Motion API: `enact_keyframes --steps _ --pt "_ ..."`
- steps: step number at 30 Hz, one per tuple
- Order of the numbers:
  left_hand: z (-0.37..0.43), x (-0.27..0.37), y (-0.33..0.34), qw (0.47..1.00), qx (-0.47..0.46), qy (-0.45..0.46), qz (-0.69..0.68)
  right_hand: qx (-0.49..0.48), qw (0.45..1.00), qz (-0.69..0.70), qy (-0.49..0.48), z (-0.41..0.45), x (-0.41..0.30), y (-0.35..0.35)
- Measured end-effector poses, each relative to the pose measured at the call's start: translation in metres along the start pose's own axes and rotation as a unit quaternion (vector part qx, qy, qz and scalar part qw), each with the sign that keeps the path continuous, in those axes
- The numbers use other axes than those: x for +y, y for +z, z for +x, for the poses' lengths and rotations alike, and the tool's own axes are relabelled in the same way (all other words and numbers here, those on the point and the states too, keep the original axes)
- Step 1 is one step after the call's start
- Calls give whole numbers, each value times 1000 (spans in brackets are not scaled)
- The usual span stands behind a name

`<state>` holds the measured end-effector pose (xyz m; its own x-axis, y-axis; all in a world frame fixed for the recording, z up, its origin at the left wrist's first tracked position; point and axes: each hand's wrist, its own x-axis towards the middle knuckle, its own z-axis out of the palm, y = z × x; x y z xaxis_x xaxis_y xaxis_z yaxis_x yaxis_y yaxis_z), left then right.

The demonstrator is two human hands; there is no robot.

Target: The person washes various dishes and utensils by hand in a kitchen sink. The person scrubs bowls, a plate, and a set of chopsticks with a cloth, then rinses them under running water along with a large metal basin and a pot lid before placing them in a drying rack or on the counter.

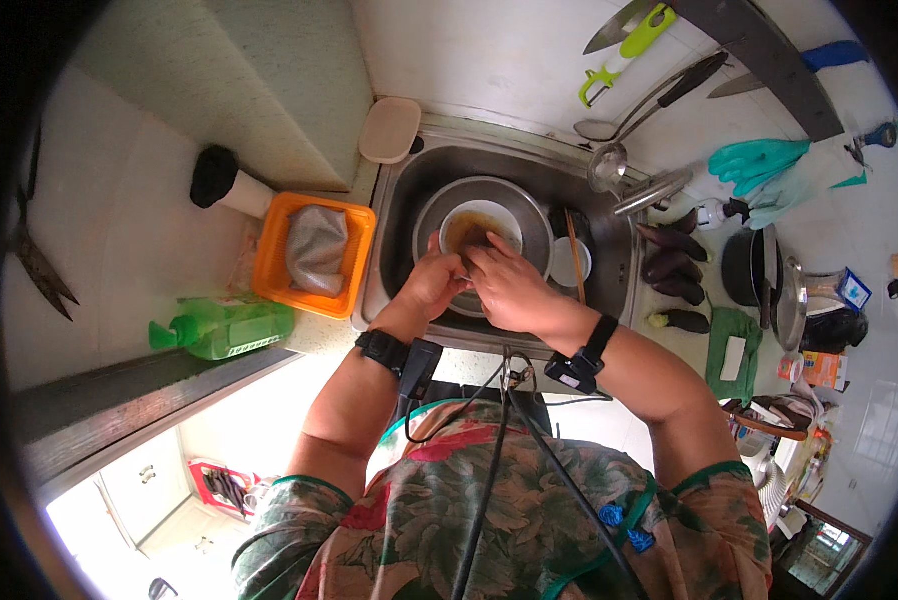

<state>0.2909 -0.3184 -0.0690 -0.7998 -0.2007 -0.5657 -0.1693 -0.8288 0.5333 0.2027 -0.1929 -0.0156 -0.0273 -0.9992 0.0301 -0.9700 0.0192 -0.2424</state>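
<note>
My left hand [434, 281] grips the near left side of a white bowl [510, 217], its thumb along the rim. Brown residue or liquid [467, 227] covers part of the bowl's inside. The fingers of my right hand [515, 292] reach over the near rim into the bowl; their undersides are hidden. Beneath the bowl is a wide stainless steel basin [434, 202], standing in the metal sink [606, 247]. To the right of the basin, a smaller white bowl [566, 266] lies in the sink, with a pair of wooden chopsticks [575, 247] across it.
Left of the sink are an orange plastic basket [366, 232] holding a grey cloth [317, 247], and a green soap bottle [242, 328]. Several eggplants [670, 266], a black pan [741, 266] and a green cloth [734, 345] lie right. Ladles [608, 166] hang over the sink's right corner.
</note>
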Motion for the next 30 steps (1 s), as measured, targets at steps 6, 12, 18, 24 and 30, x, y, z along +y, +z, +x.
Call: enact_keyframes --steps 6,12,18,24,30 --pt "-3 3 6 1000 -17 -1 -14 66 992 -102 38 2 9 6" --pt "-4 3 4 1000 -25 -2 5 49 998 25 13 -2 -5 8" --pt "-5 5 10 1000 -20 -4 -10 82 995 -48 38 5 10 6" --pt "-3 5 3 999 -22 -13 27 -98 990 69 71 -1 0 -4" --pt "-9 9 16 1000 -22 -10 8 86 993 -75 9 7 17 8"
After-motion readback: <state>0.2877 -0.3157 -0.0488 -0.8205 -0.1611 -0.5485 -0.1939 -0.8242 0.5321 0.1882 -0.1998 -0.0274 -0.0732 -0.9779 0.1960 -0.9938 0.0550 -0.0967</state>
